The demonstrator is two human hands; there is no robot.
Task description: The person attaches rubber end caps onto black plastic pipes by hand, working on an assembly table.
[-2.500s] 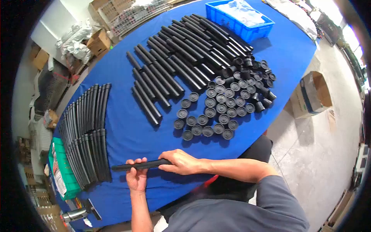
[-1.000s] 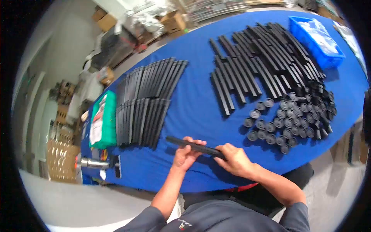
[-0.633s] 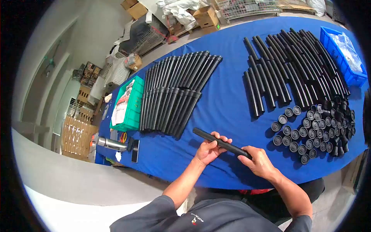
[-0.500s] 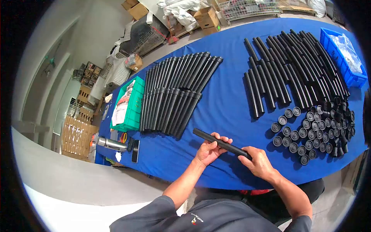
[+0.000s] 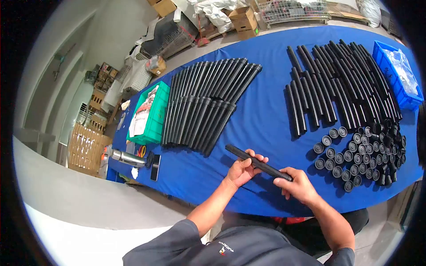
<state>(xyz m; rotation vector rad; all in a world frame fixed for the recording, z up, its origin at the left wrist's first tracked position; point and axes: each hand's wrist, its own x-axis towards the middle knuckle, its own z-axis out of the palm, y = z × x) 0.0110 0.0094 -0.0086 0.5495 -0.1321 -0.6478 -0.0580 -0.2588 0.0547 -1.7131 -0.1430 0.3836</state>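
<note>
A black tube (image 5: 266, 167) slants across in front of me, held above the blue cloth in both hands. Around its middle, my left hand (image 5: 242, 171) grips from below, thumb on the near side. The near right end of the tube is in my right hand (image 5: 298, 185), with the thumb below it and fingers over the top. Right of that hand lie many round black caps (image 5: 354, 158), most showing ringed faces. Behind them are rows of plain black tubes (image 5: 317, 99). To the left lie two rows of black tubes with wider collared ends (image 5: 195, 119).
A blue cloth (image 5: 262, 119) covers the table. On the left are a green crate (image 5: 163, 99) with papers, a metallic flask-like cylinder (image 5: 128, 158) and a phone (image 5: 155, 167). A blue crate (image 5: 401, 95) holding clear plastic bags stands at the far right.
The view has shifted slightly. Both hands still hold the tube at nearly the same place; the fingers of my right hand have shifted a little at its end.
</note>
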